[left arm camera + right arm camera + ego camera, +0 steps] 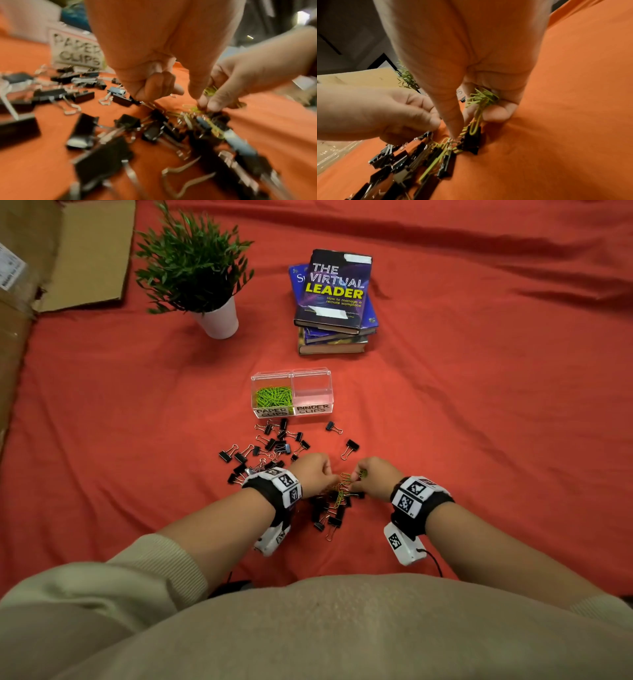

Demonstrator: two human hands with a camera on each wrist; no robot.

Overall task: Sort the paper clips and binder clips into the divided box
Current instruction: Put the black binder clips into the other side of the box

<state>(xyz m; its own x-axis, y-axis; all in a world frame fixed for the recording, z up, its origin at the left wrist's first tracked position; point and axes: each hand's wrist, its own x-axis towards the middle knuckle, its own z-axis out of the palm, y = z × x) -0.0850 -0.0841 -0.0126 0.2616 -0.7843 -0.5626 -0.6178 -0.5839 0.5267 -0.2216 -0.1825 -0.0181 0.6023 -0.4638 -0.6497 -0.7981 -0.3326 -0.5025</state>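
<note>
A clear divided box [291, 378] stands on the red cloth; its left half, labelled PAPER CLIPS, holds green paper clips [274, 397], and its right half, labelled BINDER CLIPS, has nothing in it. Black binder clips [274, 443] lie scattered in front of it. Both hands meet over a mixed pile [334, 505] of binder clips and a few green paper clips. My right hand [356, 477] [467, 121] holds a bunch of green paper clips [481, 98] in curled fingers while thumb and forefinger reach into the pile. My left hand [327, 477] [154, 88] has curled fingers pinching a binder clip's wire handle [147, 104].
A potted plant [219, 320] stands at the back left and a stack of books [334, 299] behind the box. Flattened cardboard [68, 254] lies along the left edge. Wrinkled red cloth [479, 405] stretches to the right.
</note>
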